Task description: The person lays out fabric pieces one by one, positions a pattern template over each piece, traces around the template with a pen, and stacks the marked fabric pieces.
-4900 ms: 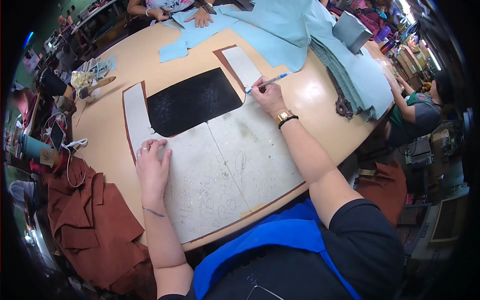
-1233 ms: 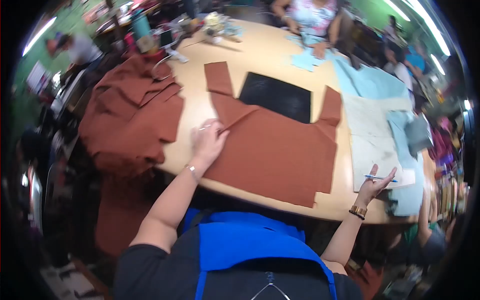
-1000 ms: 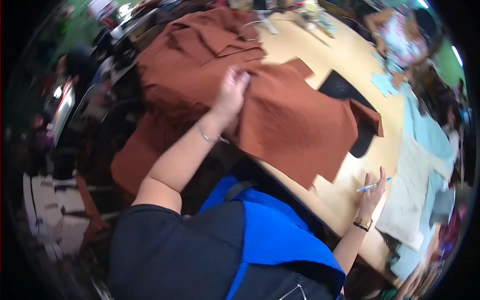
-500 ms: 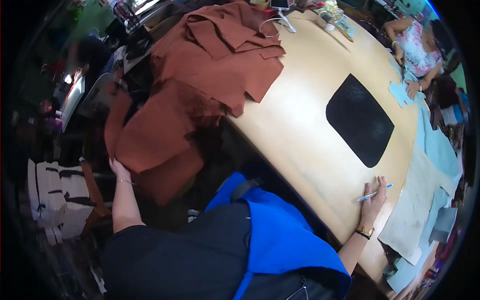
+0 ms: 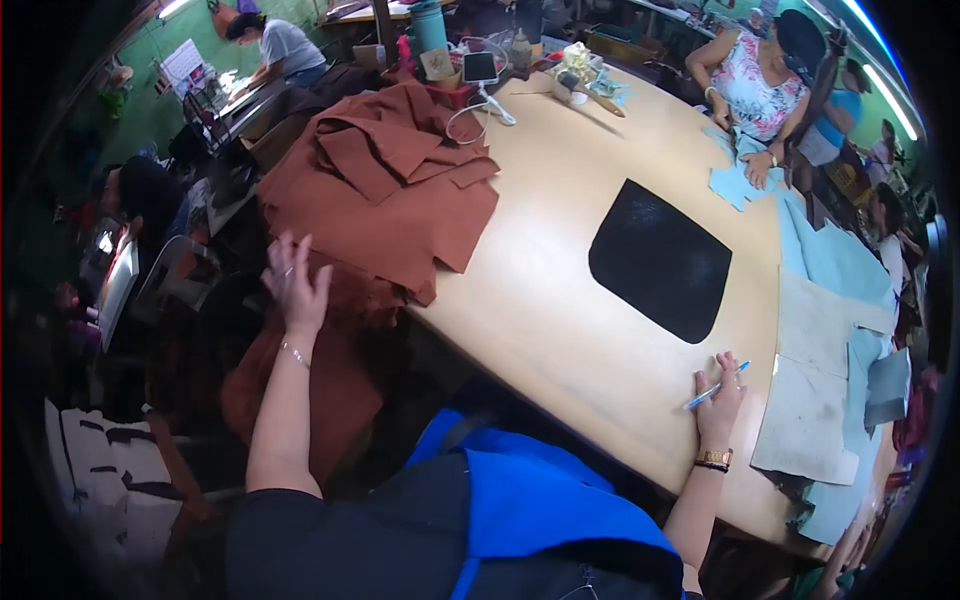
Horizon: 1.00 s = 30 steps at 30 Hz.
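In the head view, the left hand (image 5: 298, 285) is open, with its fingers spread apart, and nothing is pinched in it. It is at the near left edge of the heap of red-brown cloth (image 5: 370, 222); whether it touches the cloth, I cannot tell. The right hand (image 5: 718, 398) is at the near side of the table (image 5: 530, 190), its fingers partly bent, and it keeps a pen (image 5: 696, 401) caught between the fingers. The pen is thin and light in colour, with blue at its upper end, and it lies slantwise across the hand.

The red-brown cloth looks matt and soft. Its pieces lie one over another, with folds and cut corners on top, and the heap covers the left end of the table and hangs down over the edge. Between the two hands, but farther from the body, a black sheet (image 5: 660, 262) lies flat on the table. It has a faint shine, with some rounded corners.

To the right of the right hand there is a pale grey pattern board (image 5: 808, 410), a little stained, lying upon light blue material (image 5: 835, 255). A grey block (image 5: 887, 388) stands beside the board.
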Available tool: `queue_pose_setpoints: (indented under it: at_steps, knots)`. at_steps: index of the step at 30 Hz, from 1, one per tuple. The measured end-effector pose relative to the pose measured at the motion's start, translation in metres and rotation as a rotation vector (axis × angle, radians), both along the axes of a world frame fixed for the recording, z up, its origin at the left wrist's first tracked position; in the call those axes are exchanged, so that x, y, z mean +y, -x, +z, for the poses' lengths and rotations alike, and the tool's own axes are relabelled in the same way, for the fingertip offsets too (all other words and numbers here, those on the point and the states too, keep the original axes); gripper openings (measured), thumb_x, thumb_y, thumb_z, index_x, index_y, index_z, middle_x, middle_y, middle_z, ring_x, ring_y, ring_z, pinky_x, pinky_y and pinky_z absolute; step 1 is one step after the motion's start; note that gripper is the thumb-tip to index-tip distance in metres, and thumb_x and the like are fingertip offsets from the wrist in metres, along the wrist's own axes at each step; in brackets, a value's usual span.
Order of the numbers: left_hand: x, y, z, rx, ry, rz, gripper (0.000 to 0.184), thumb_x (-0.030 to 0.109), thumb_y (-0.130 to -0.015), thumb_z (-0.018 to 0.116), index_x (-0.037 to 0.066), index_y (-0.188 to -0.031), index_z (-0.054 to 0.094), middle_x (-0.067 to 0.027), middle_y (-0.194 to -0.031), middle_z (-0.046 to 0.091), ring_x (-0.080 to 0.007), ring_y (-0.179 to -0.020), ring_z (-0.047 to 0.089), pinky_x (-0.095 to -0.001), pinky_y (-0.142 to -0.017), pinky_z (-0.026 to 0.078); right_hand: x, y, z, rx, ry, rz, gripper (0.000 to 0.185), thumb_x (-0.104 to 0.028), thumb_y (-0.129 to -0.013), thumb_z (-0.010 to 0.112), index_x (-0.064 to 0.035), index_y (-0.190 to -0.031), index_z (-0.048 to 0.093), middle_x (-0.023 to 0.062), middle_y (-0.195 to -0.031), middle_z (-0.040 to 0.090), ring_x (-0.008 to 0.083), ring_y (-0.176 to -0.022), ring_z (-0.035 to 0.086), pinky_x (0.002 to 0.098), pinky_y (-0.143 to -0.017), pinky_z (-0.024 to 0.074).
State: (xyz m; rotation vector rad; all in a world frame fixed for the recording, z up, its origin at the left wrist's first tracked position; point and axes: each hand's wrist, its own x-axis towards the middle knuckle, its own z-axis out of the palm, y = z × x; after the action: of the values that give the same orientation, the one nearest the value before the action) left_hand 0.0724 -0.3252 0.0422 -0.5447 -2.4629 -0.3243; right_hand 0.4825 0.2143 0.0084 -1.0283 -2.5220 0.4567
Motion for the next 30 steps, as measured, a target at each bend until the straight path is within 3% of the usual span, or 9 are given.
queue_pose_setpoints:
  at_steps: [5, 6, 10, 15, 21, 24, 25, 27, 30]
  knots:
    - [0.095, 0.045, 0.028, -0.388, 0.241, -0.164, 0.065, 0.052, -0.086, 0.064, 0.017, -0.139, 0.049, -0.0112, -0.145, 0.047, -0.0349, -0.141, 0.033, -0.0692, -0.112, 0.011, -0.004, 0.001, 0.005, -0.003, 0.004, -0.031, 0.049, -0.027, -0.088, 0.069, -0.0113, -0.131, 0.054, 0.0154, -0.147, 0.047, 0.0327, -0.142, 0.035, 0.0640, -0.114, 0.0128]
    - [0.103, 0.056, 0.029, -0.410, 0.126, -0.174, 0.064, 0.053, -0.084, 0.067, 0.015, -0.134, 0.053, -0.0119, -0.135, 0.054, -0.0344, -0.129, 0.049, -0.0647, -0.108, 0.028, -0.004, 0.002, 0.007, 0.007, 0.008, -0.029, 0.049, -0.027, -0.087, 0.069, -0.0113, -0.131, 0.054, 0.0155, -0.147, 0.047, 0.0328, -0.142, 0.035, 0.0638, -0.114, 0.0129]
    - [0.120, 0.094, 0.011, -0.044, -0.001, -0.011, 0.051, 0.046, -0.084, 0.069, 0.015, -0.123, 0.061, -0.0132, -0.124, 0.058, -0.0376, -0.108, 0.060, -0.0485, -0.086, 0.052, -0.006, 0.002, 0.009, 0.040, -0.033, -0.024, 0.048, -0.026, -0.085, 0.072, -0.0091, -0.127, 0.056, 0.0161, -0.142, 0.052, 0.0334, -0.137, 0.042, 0.0559, -0.111, 0.0211]
    - [0.129, 0.128, 0.012, -0.219, 0.062, 0.015, 0.028, 0.032, -0.094, 0.059, 0.012, -0.113, 0.061, -0.0152, -0.114, 0.059, -0.0369, -0.105, 0.059, -0.0458, -0.084, 0.051, -0.009, 0.003, 0.016, 0.046, -0.056, -0.035, 0.048, -0.027, -0.082, 0.074, -0.0109, -0.124, 0.059, 0.0165, -0.137, 0.056, 0.0322, -0.131, 0.048, 0.0595, -0.110, 0.0232]
    - [0.235, 0.102, 0.027, -0.027, -0.491, -0.438, 0.019, 0.019, -0.100, 0.053, 0.005, -0.108, 0.062, -0.0160, -0.106, 0.063, -0.0329, -0.097, 0.063, -0.0411, -0.085, 0.049, -0.005, -0.001, 0.008, 0.073, -0.055, -0.068, 0.049, -0.033, -0.082, 0.075, -0.0115, -0.123, 0.060, 0.0168, -0.137, 0.056, 0.0320, -0.132, 0.047, 0.0604, -0.111, 0.0220]
    - [0.318, 0.026, 0.031, -0.430, -0.812, -0.823, 0.013, 0.010, -0.099, 0.054, 0.001, -0.103, 0.063, -0.0060, -0.092, 0.064, -0.0175, -0.089, 0.061, -0.0326, -0.084, 0.049, -0.004, -0.001, 0.004, 0.102, -0.047, -0.055, 0.052, -0.033, -0.082, 0.076, -0.0095, -0.125, 0.058, 0.0166, -0.135, 0.058, 0.0321, -0.132, 0.047, 0.0631, -0.110, 0.0213]
    - [0.347, -0.013, 0.030, -0.628, -1.030, -1.059, 0.011, 0.006, -0.098, 0.053, 0.001, -0.103, 0.062, -0.0048, -0.096, 0.062, -0.0164, -0.092, 0.060, -0.0312, -0.087, 0.049, -0.004, -0.002, 0.005, 0.123, -0.035, -0.049, 0.053, -0.032, -0.082, 0.076, -0.0080, -0.126, 0.058, 0.0169, -0.134, 0.058, 0.0330, -0.131, 0.048, 0.0612, -0.110, 0.0239]
    - [0.376, -0.090, 0.029, -1.060, -0.910, -1.558, 0.027, 0.010, -0.097, 0.056, 0.002, -0.122, 0.053, -0.0121, -0.131, 0.053, -0.0235, -0.123, 0.052, -0.0363, -0.106, 0.041, -0.002, -0.002, 0.007, 0.157, -0.002, -0.031, 0.055, -0.030, -0.082, 0.076, -0.0050, -0.127, 0.056, 0.0175, -0.134, 0.058, 0.0347, -0.128, 0.050, 0.0575, -0.109, 0.0291]
    - [0.365, -0.168, 0.035, -0.831, -0.148, -1.470, 0.052, 0.024, -0.092, 0.065, 0.009, -0.138, 0.045, -0.0165, -0.150, 0.036, -0.0324, -0.136, 0.041, -0.0436, -0.112, 0.033, 0.001, -0.002, 0.001, 0.396, 0.100, -0.126, 0.052, -0.025, -0.086, 0.074, -0.0007, -0.128, 0.054, 0.0180, -0.131, 0.058, 0.0342, -0.122, 0.054, 0.0462, -0.106, 0.0392]
